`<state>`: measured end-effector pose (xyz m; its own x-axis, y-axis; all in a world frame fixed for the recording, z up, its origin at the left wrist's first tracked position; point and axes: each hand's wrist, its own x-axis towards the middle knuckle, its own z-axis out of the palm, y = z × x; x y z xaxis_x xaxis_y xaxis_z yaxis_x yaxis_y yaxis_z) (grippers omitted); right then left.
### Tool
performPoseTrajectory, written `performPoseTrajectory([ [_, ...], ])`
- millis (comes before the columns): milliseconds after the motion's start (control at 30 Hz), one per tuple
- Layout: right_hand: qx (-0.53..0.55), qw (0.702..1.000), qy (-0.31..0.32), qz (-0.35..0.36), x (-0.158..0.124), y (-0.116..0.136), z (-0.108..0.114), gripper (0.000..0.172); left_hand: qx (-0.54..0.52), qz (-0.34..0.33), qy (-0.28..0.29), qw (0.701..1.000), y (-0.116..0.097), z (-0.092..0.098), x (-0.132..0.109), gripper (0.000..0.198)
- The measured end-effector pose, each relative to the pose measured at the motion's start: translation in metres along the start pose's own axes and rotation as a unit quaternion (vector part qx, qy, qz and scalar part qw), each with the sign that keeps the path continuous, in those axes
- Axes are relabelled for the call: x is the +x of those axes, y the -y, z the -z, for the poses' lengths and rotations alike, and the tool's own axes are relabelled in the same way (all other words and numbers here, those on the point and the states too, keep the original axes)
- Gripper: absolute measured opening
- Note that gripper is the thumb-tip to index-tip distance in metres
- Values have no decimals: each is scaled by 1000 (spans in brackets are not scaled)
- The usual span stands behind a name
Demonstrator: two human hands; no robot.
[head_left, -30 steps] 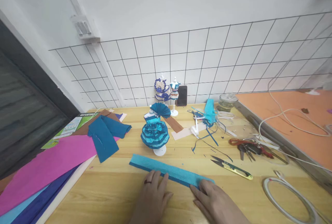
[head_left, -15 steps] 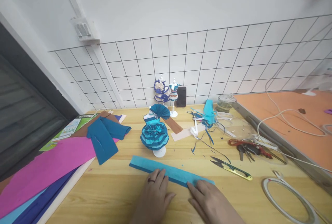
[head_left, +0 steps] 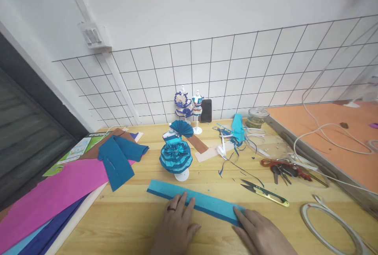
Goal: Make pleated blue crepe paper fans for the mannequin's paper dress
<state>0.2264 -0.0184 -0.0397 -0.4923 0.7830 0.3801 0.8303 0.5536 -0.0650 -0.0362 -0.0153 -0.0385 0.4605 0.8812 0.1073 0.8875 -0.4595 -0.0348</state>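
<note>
A long strip of light-blue crepe paper [head_left: 203, 203] with a dark-blue band along its near edge lies flat on the wooden table. My left hand [head_left: 176, 223] rests on the strip's near edge left of its middle, fingers stretched out, a ring on one finger. At the strip's right end, my right hand [head_left: 260, 229] presses down with its fingers laid flat. Just behind the strip stands a small dress form [head_left: 176, 152] in a layered blue paper dress with a pleated fan at its shoulder. Thread snips [head_left: 265, 193] lie right of the strip.
Crepe paper sheets [head_left: 73, 176] are stacked at left. Two more dress forms [head_left: 197, 107] and a phone [head_left: 206, 110] stand by the wire grid. Paper scraps [head_left: 236, 129], a glass jar [head_left: 256, 117], keys [head_left: 283, 172] and a tape roll [head_left: 330, 223] lie at right.
My right hand has slid right along the strip to its far right end, uncovering more of the dark band. My left hand has stayed nearly in place.
</note>
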Motion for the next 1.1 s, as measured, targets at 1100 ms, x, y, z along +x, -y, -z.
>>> performPoseTrajectory([
  [1100, 309, 875, -19, -373, -3, -58, 30, 32, -200, 37, 119, 972, 11, 40, 66, 12],
])
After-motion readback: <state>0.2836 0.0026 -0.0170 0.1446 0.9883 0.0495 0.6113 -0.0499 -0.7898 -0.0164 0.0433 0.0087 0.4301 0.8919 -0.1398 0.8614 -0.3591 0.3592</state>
